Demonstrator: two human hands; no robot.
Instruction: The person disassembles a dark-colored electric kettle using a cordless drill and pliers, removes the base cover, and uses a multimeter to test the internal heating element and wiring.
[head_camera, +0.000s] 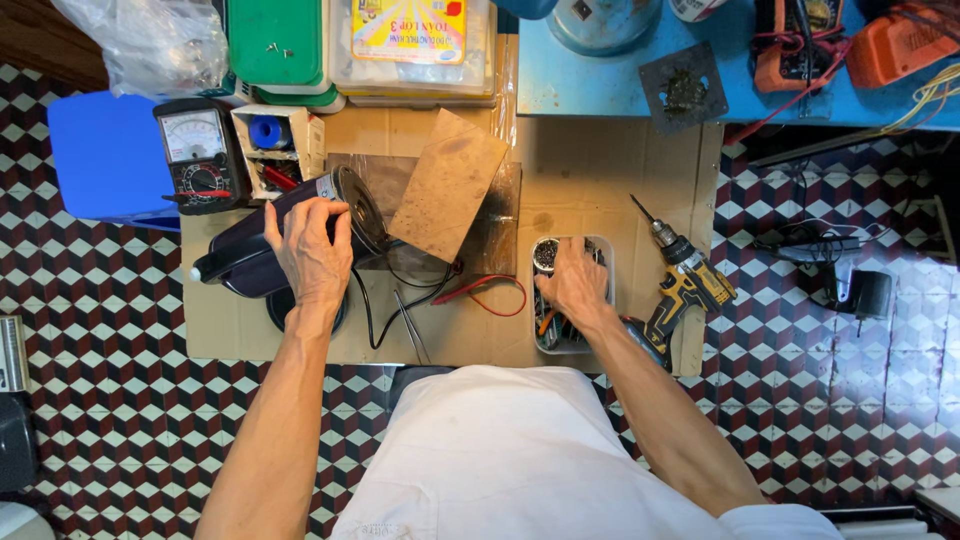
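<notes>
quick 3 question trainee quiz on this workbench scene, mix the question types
1. True or false: the left hand rests on the dark cylindrical appliance body.
2. The right hand reaches into: A) the clear plastic tray of tools B) the green plastic box C) a blue bucket
3. Fill in: the yellow and black cordless drill lies to the ____ of the tray.

Key: 1 true; 2 A; 3 right

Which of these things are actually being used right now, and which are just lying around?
In use:
left hand on the dark cylindrical appliance
right hand in the parts tray

Lying about:
cordless drill
multimeter
tweezers
brown board
</notes>
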